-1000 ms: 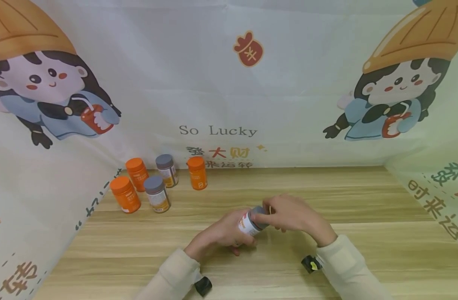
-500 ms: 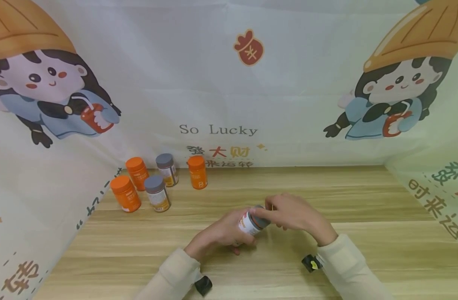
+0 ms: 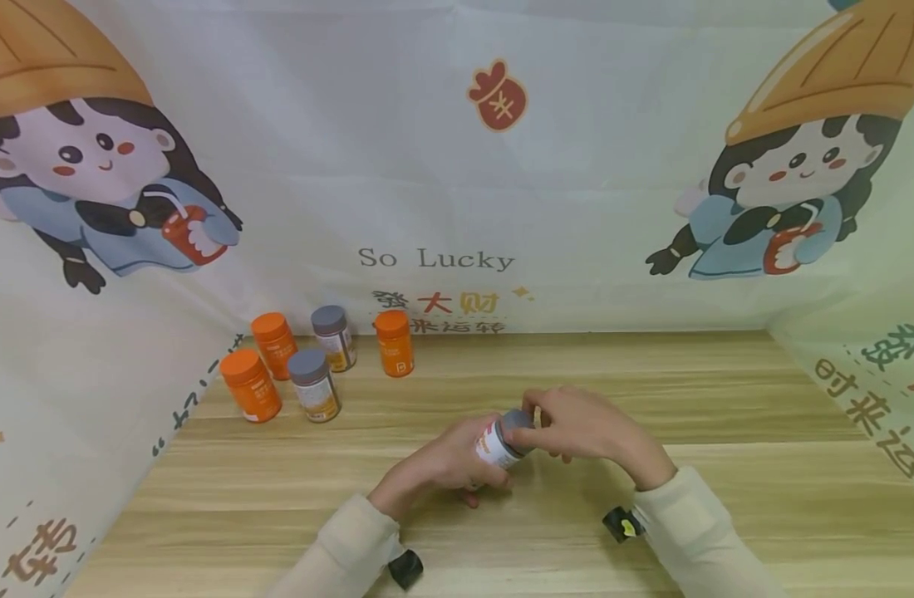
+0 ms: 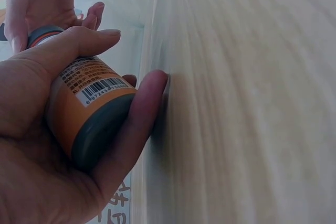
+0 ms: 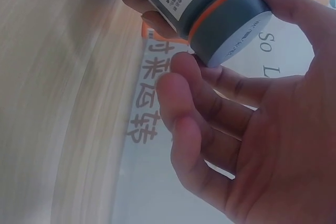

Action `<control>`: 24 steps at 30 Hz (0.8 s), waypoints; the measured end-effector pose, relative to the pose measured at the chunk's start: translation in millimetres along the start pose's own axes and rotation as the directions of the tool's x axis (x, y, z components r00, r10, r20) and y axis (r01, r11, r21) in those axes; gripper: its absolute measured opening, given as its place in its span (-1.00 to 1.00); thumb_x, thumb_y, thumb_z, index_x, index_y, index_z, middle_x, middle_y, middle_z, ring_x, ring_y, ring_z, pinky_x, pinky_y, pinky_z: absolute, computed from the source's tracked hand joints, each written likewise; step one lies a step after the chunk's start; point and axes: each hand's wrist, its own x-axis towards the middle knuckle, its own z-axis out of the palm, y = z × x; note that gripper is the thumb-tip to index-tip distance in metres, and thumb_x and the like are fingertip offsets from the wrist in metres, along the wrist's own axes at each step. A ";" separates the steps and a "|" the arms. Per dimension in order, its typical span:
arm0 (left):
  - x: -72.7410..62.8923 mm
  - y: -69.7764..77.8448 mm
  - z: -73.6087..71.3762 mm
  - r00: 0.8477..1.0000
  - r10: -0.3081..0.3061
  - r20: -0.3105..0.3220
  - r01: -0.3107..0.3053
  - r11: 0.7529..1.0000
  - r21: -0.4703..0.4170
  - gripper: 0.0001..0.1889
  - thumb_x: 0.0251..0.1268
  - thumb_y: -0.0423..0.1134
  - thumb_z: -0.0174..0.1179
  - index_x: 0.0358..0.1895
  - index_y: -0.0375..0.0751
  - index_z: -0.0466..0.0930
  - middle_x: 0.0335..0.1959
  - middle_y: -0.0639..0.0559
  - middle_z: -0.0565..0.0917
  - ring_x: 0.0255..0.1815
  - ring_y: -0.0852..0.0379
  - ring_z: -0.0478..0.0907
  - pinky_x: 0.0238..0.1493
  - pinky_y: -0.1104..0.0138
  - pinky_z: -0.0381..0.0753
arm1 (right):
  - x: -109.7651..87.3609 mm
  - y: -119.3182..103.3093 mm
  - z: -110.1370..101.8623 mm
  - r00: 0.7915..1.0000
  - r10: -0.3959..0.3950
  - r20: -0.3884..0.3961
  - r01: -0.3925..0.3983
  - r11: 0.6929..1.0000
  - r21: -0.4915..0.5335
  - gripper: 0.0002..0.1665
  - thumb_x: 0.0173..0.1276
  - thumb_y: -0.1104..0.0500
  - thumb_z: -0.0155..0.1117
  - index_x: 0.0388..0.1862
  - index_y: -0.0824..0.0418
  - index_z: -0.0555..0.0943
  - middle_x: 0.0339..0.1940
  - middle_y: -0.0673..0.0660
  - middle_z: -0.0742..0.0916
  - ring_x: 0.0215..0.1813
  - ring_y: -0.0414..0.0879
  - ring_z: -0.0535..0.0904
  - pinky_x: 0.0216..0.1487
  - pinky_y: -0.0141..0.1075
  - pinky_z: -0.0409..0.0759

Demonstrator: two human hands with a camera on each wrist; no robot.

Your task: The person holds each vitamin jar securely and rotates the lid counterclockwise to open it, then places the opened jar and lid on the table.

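Note:
My left hand (image 3: 457,458) grips a pill bottle (image 3: 494,448) round its body, low over the table and tilted with its cap toward the upper right. The left wrist view shows the barcode label (image 4: 100,90) and the dark base, the fingers wrapped underneath. At the other end my right hand (image 3: 580,423) pinches the grey cap (image 3: 518,422) between thumb and index finger. In the right wrist view the cap (image 5: 231,27) sits above an orange ring, and the other right fingers (image 5: 176,95) curl loosely below it.
Three orange bottles (image 3: 251,390) and two grey-capped bottles (image 3: 315,394) stand upright at the back left of the wooden table (image 3: 689,390). A printed cloth (image 3: 577,208) hangs behind and along both sides. Black straps (image 3: 406,570) sit at the sleeve cuffs.
My right thumb and finger have shifted back and forth round the cap, which showed an orange ring half a second ago. The left hand and standing bottles have stayed put.

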 end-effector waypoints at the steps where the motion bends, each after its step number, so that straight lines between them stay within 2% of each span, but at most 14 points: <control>1: -0.1 -0.2 0.0 1.000 0.000 0.000 0.000 1.000 0.001 -0.51 0.05 -0.44 0.46 0.07 -0.07 0.55 -0.27 -0.05 0.57 -0.43 0.08 0.53 -0.66 0.21 0.71 | -0.4 0.0 -0.2 1.000 0.000 0.002 0.000 1.000 0.004 -0.56 0.35 -0.31 0.26 -0.19 0.02 0.59 -0.59 -0.05 0.67 -0.62 -0.05 0.64 -0.59 -0.27 0.51; 9: 0.5 -1.3 -0.1 1.000 0.001 -0.001 -0.001 1.000 0.009 -0.51 0.05 -0.43 0.47 0.07 -0.06 0.54 -0.26 -0.05 0.58 -0.42 0.08 0.54 -0.66 0.21 0.72 | -1.3 -0.5 -2.1 1.000 -0.008 0.006 0.008 1.000 0.012 -0.56 0.35 -0.30 0.27 -0.17 0.03 0.59 -0.59 -0.04 0.66 -0.64 -0.09 0.61 -0.60 -0.27 0.50; 17: 0.2 -1.7 0.0 1.000 0.004 0.002 -0.004 1.000 0.007 -0.50 0.06 -0.42 0.47 0.08 -0.09 0.53 -0.26 -0.05 0.58 -0.42 0.08 0.54 -0.65 0.21 0.72 | -1.6 -1.1 -1.4 1.000 0.009 0.010 -0.010 1.000 0.015 -0.45 0.38 -0.45 0.18 -0.20 -0.01 0.59 -0.60 -0.02 0.65 -0.63 -0.07 0.60 -0.59 -0.26 0.47; 24: 0.0 -1.5 -1.2 1.000 0.009 -0.002 -0.009 1.000 0.004 -0.50 0.06 -0.43 0.47 0.09 -0.10 0.52 -0.25 -0.06 0.58 -0.41 0.08 0.53 -0.66 0.20 0.72 | -0.8 -0.7 0.6 1.000 0.010 -0.005 -0.010 1.000 0.005 -0.44 0.38 -0.47 0.17 -0.22 -0.02 0.59 -0.61 -0.02 0.65 -0.64 -0.11 0.58 -0.58 -0.25 0.47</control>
